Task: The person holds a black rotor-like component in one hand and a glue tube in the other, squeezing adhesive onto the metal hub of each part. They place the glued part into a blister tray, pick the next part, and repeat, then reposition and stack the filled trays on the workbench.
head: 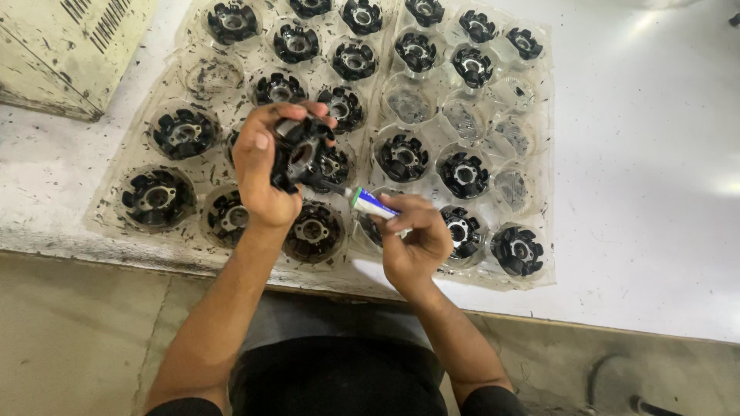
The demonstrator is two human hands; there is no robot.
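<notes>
Left hand (262,173) grips a black, lobed, ring-shaped moulded part (299,152), fingers closed around it, raised above the clear plastic compartment tray (539,154). Right hand (416,243) pinches a small white-and-green tube (371,203), its nozzle touching the part. The contact point is hard to make out. Similar black parts (158,197) fill most pockets; several right-side pockets show only debris. A cream box (69,46), cut off, stands far left.
</notes>
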